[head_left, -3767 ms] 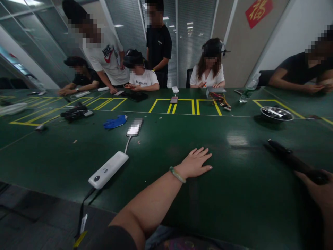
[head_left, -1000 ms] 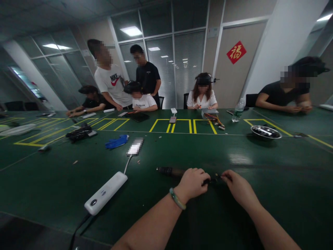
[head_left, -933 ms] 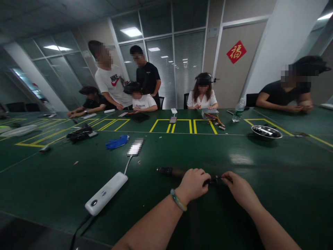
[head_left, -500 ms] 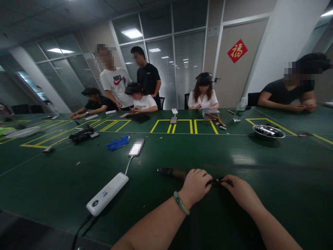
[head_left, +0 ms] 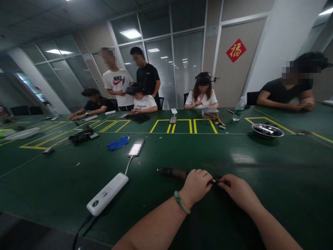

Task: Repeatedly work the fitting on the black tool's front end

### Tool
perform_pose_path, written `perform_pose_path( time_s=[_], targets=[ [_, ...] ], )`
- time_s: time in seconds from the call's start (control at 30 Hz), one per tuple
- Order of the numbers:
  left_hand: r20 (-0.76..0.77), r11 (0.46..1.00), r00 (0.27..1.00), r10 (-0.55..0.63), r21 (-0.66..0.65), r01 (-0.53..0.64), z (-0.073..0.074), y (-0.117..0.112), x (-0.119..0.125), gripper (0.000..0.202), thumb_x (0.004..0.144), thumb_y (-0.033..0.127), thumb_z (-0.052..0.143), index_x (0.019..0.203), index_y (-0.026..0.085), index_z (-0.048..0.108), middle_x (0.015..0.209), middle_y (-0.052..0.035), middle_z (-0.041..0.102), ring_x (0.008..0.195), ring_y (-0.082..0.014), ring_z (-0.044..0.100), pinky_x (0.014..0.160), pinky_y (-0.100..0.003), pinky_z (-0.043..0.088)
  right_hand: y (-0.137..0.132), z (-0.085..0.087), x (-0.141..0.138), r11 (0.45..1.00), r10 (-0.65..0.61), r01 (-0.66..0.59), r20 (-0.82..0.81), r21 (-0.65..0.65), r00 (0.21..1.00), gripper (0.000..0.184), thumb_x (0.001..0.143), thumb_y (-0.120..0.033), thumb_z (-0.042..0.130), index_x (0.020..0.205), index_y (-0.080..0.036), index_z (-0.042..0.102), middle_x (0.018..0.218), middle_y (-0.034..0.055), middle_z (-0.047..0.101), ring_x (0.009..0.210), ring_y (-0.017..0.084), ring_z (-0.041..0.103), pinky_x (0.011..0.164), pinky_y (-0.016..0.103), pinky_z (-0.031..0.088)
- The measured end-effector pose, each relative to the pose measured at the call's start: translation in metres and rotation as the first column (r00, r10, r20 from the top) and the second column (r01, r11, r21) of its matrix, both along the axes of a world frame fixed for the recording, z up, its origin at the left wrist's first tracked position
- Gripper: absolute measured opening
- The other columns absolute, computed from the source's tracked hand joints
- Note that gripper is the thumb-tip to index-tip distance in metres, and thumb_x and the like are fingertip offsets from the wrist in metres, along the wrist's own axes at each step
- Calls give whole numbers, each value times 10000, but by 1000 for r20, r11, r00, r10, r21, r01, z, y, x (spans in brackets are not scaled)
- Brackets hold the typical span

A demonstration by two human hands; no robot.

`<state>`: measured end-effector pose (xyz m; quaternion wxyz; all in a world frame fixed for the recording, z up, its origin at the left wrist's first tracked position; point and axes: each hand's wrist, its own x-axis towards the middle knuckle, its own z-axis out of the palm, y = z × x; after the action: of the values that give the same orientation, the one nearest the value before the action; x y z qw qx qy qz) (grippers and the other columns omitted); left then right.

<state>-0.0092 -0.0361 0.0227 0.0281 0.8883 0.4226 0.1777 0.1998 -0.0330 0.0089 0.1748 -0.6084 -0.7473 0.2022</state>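
Note:
My left hand (head_left: 197, 184) is closed over the right part of a dark, rod-shaped electric screwdriver (head_left: 178, 173) lying along the green table. Its narrow black nose points left, while my fingers cover its other end. Just right of that hand, my right hand (head_left: 239, 189) pinches a small dark plug (head_left: 214, 181) between thumb and forefinger. A little metallic glint shows on the plug, at the narrow gap between my hands. Whether it touches the screwdriver's end I cannot tell. A green bangle (head_left: 182, 202) circles my left wrist.
To my left lie a white power strip (head_left: 108, 194), a lit phone (head_left: 135, 148) and a blue glove (head_left: 118, 143). A metal bowl (head_left: 267, 131) and a water bottle (head_left: 238, 109) stand at the right. Several people are across the table.
My right hand has shifted slightly left, narrowing the gap to my left hand. Across the table, the standing person in the white shirt has straightened and raised a hand.

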Motion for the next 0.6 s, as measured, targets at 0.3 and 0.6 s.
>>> perform_pose_path(
  time_s=[0.3,0.6],
  targets=[
    [65,1000,998,-6,-12,7,-2,2,-2,83,898,268,553,951,213,584,979,3,622,940,-162,560,813,-309,428,-3,2,0,1000,-5,5,0,11,1000,211,827,-375,538,891,-271,711,940,22,672,798,190,611,672,278,440],
    [133,1000,991,0,-23,3,-3,2,-1,82,881,260,591,945,210,598,991,2,635,955,-174,573,843,-327,430,-8,9,-4,995,35,-38,33,89,999,197,842,-355,537,871,-242,696,924,25,655,813,182,590,719,282,426]
  ],
)
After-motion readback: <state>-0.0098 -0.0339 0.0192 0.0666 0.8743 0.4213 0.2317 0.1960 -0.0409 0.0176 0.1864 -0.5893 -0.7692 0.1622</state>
